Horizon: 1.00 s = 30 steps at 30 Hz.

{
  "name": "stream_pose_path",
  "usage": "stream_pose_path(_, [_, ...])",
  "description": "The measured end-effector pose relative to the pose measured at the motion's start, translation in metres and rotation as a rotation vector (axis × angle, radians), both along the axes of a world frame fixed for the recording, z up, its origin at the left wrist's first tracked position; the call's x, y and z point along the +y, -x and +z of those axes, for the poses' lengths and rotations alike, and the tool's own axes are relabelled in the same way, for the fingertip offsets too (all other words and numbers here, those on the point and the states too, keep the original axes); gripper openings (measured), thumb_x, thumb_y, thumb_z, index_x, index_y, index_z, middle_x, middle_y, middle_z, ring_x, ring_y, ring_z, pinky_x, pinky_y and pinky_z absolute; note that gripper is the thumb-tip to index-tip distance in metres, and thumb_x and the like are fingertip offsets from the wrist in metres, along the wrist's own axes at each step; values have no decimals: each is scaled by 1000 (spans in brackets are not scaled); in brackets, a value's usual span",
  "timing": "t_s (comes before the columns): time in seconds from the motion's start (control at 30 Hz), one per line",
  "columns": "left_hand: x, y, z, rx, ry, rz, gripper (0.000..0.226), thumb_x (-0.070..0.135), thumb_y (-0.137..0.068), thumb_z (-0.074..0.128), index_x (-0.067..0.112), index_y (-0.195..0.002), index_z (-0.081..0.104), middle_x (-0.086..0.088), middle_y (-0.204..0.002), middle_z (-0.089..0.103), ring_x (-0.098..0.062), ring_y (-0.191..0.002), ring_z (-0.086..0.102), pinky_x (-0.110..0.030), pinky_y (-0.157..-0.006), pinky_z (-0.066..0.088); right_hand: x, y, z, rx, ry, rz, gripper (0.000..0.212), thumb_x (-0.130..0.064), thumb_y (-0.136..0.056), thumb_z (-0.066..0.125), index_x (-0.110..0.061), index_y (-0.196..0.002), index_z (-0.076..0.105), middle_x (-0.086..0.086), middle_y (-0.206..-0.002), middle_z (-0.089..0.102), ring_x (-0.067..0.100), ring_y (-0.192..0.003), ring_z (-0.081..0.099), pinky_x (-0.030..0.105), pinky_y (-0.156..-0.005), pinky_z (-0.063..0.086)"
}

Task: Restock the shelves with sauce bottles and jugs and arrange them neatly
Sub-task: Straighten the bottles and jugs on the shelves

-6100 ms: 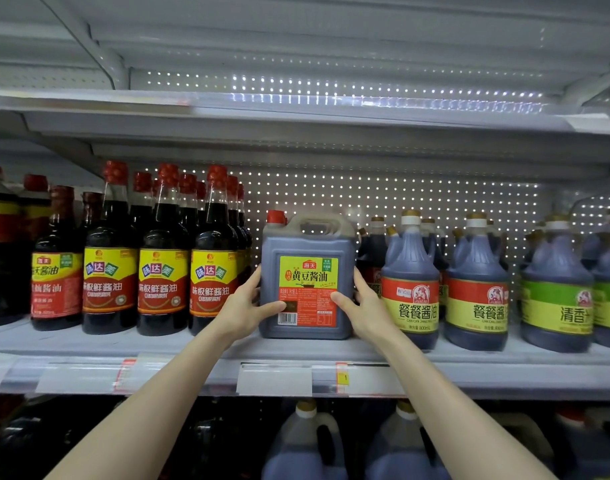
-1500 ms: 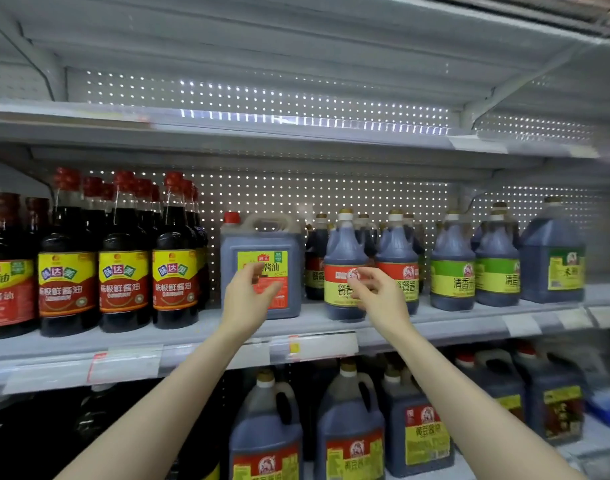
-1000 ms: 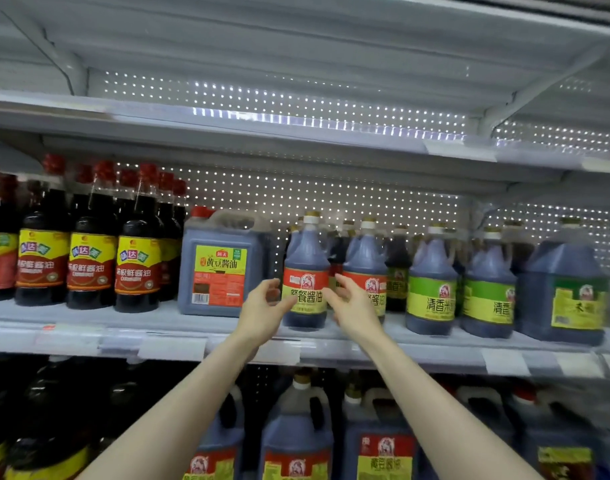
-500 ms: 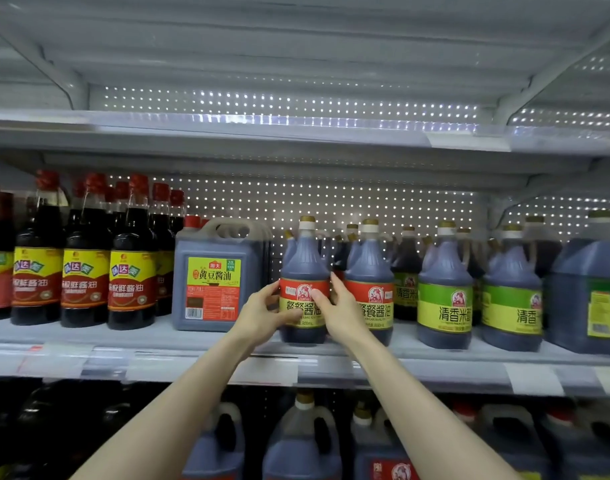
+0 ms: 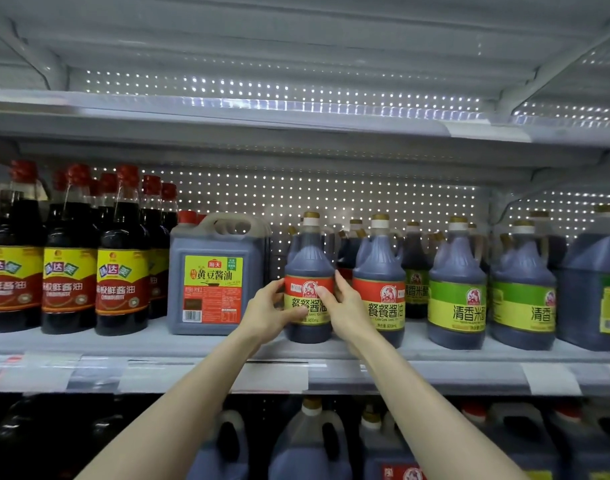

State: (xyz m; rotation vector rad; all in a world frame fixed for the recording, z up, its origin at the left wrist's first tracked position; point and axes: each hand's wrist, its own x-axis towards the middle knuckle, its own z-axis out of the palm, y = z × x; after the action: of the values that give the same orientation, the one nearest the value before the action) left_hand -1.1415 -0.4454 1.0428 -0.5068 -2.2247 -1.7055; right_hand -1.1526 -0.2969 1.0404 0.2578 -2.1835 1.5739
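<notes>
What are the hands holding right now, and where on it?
The left hand and right hand grip the red-labelled bottle at its label band, one per side.

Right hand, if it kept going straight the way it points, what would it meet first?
The red-labelled bottle that the right hand grips; the hand points up and left into its label. Depth behind the bottle is unclear.

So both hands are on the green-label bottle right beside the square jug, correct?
No, the label colour is wrong. In the head view the left hand and right hand grip the red-label bottle beside the square jug; the green-label bottles stand further right.
</notes>
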Motion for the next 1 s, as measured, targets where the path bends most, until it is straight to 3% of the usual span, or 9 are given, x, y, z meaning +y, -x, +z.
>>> stream_pose_path(0.3, [1,12,-1,-25,1,4,68,9,-82,73,12,-141,39,-7,-126,59,-22,-115,58,-43,-100,49,-3,15,-3,-29,75,38,62,-33,-98,53,-29,-153,25,3,-138,54,21,-119,56,46,-101,48])
stream_pose_path(0.5, [4,19,-1,-27,-14,-8,61,6,-83,71,12,-137,42,-2,-117,61,-20,-110,59,-41,-100,49,-7,25,-5,-35,108,52,59,-32,-99,52,-31,-152,26,2,-139,53,22,-120,55,47,-101,48])
stream_pose_path(1.0, [7,25,-5,-33,-5,-32,65,8,-88,66,14,-144,33,-3,-129,55,-17,-113,54,-40,-102,46,-8,31,-8,-50,111,43,59,-36,-101,45,-35,-153,17,4,-146,44,25,-127,49,49,-104,45])
